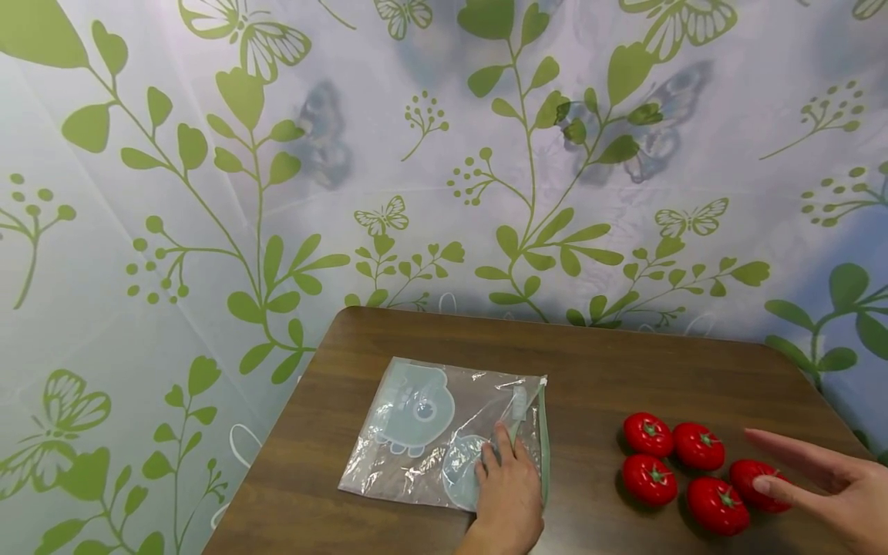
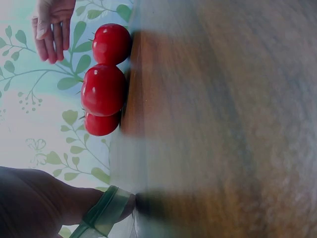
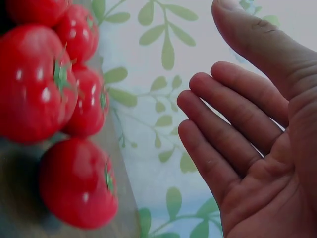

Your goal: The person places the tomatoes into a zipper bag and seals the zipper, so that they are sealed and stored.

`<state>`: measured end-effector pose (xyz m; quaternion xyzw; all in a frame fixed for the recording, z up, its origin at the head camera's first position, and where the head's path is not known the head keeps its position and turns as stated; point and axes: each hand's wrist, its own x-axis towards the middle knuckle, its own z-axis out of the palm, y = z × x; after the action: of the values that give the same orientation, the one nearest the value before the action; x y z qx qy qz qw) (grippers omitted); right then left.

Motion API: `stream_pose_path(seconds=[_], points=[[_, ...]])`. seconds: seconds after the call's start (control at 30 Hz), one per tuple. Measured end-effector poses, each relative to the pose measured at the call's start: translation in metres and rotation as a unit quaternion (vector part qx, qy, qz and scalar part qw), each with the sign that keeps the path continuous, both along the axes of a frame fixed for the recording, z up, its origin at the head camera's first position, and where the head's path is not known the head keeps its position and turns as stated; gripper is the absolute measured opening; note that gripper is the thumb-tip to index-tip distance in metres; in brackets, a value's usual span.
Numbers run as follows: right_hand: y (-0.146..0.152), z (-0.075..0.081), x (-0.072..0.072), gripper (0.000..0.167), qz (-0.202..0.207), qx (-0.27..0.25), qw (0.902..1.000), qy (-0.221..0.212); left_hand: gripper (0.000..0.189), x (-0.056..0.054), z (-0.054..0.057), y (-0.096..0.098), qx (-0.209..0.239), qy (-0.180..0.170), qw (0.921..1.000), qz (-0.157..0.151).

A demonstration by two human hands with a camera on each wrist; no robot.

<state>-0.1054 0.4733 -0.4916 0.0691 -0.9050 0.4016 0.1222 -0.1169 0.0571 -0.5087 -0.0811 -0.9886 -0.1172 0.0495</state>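
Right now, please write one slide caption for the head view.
Left hand on a clear zip bag, right hand near five red tomatoes on a brown table.

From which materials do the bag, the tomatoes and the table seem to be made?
Bag: most likely clear, flexible plastic; it is transparent, with creases and glossy highlights.
Tomatoes: glossy red, perhaps moulded plastic judging by the sharp reflections, though real fruit is possible.
Table: wood or imitation laminate, satin; brown grain shows but cannot settle which.
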Motion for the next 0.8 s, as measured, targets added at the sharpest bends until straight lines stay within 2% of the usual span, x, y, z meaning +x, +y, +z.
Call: stream_pose_path(seconds=[0.1, 0.13, 0.3, 0.5, 0.7, 0.8], points=[[0.007, -0.002, 0.000, 0.070, -0.011, -0.009, 0.9999, 0.001, 0.099, 0.000, 0.000, 0.000, -0.001, 0.002, 1.0000, 0.003], [0.004, 0.004, 0.002, 0.070, -0.036, 0.007, 0.9992, -0.018, 0.099, 0.000, 0.000, 0.000, -0.003, 0.005, 1.0000, 0.005], [0.009, 0.012, 0.004, 0.075, -0.051, 0.031, 0.9965, -0.058, 0.097, -0.001, -0.001, 0.000, -0.007, 0.018, 0.9997, 0.015], [0.040, -0.008, 0.005, 0.073, -0.041, 0.018, 0.9963, -0.073, 0.098, -0.001, -0.001, -0.002, -0.007, 0.012, 0.9998, 0.013], [0.067, -0.028, 0.000, 0.086, -0.043, 0.052, 0.9917, -0.110, 0.097, -0.002, -0.001, -0.003, -0.009, 0.018, 0.9998, 0.010], [0.074, -0.035, 0.000, 0.086, -0.043, 0.063, 0.9906, -0.114, 0.097, -0.002, 0.000, -0.003, -0.003, 0.007, 0.9999, 0.008]])
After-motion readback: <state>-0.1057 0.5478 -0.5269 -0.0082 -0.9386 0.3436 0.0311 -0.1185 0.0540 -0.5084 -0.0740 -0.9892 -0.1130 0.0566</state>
